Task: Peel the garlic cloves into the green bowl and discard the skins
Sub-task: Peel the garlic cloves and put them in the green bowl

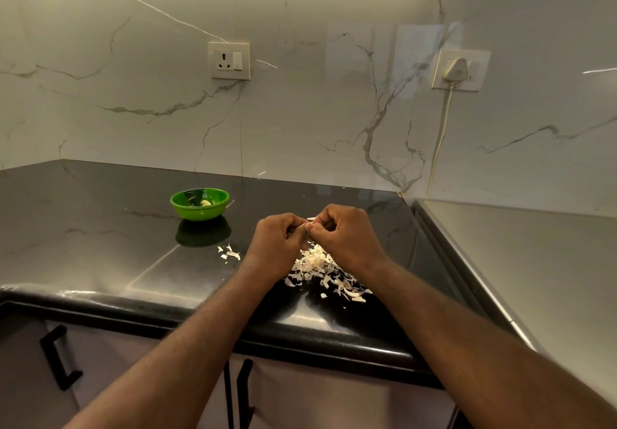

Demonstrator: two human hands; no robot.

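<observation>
**Dark counter, peeling in progress**

Left hand and right hand, fingers curled, work near the green bowl, likely kept close for dropping, above the skins pile so peelings collect. Between them they pinch one garlic clove.

We record a glossy black desk with faint pale veining. A green bowl stands on it left of centre, toward the far side. A small cluster of skins lies just near-right of the bowl. The main pile of skins lies further right, toward the near edge.
</observation>
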